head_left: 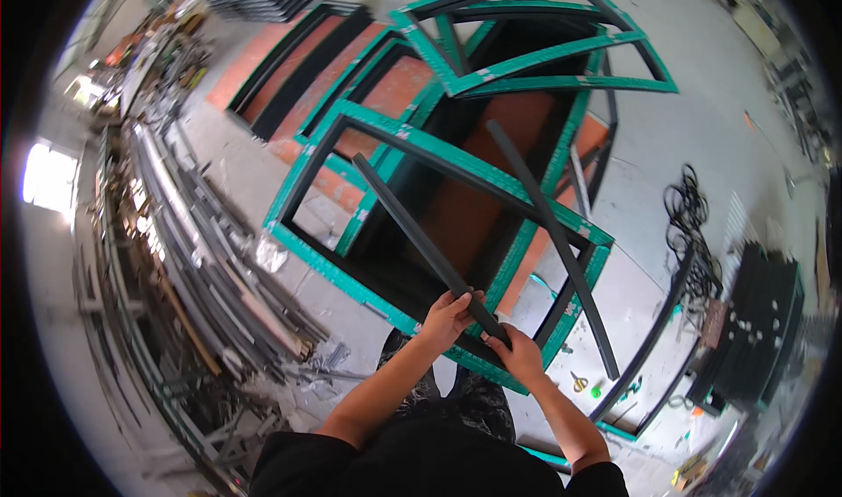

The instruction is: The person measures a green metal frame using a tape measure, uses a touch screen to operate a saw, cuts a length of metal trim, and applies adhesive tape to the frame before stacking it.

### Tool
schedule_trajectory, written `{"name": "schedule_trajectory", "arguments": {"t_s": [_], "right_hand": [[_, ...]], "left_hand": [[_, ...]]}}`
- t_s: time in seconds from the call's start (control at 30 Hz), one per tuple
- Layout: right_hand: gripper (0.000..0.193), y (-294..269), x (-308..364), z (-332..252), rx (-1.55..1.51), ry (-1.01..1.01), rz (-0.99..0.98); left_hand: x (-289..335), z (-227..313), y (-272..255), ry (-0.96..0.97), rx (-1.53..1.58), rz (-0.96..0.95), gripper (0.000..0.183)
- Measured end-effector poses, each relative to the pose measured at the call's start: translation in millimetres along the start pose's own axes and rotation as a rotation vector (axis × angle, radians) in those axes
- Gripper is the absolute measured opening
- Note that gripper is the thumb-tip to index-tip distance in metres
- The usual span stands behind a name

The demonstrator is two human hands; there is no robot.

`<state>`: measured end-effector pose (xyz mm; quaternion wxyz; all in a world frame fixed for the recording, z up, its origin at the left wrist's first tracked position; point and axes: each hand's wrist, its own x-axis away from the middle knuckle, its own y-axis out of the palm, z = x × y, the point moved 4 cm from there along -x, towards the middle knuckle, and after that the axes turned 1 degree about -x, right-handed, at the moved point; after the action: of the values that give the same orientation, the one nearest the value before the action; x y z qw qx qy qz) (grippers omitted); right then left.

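Scissors (579,382), a small green round thing (596,392) and a tangle of black loops (688,207) are held up by the grey floor (653,137).

Dark grey bar (417,229), green-and-black frame (465,163), black shirt (421,453), dark mottled trousers (487,405), orange-red panel (250,64)

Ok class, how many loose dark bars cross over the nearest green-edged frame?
2: the held bar, gripped by the left hand and right hand, and the other bar, crossing the frame farther right.
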<state>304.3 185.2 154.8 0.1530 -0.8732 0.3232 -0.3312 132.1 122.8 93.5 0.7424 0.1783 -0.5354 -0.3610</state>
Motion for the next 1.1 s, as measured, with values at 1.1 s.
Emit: {"name": "schedule_trajectory", "arguments": {"t_s": [1.1], "right_hand": [[0.028, -150, -32, -32, 0.571, -0.467, 0.914]], "left_hand": [[71, 328, 167, 1.071, -1.777, -0.022, 0.033]]}}
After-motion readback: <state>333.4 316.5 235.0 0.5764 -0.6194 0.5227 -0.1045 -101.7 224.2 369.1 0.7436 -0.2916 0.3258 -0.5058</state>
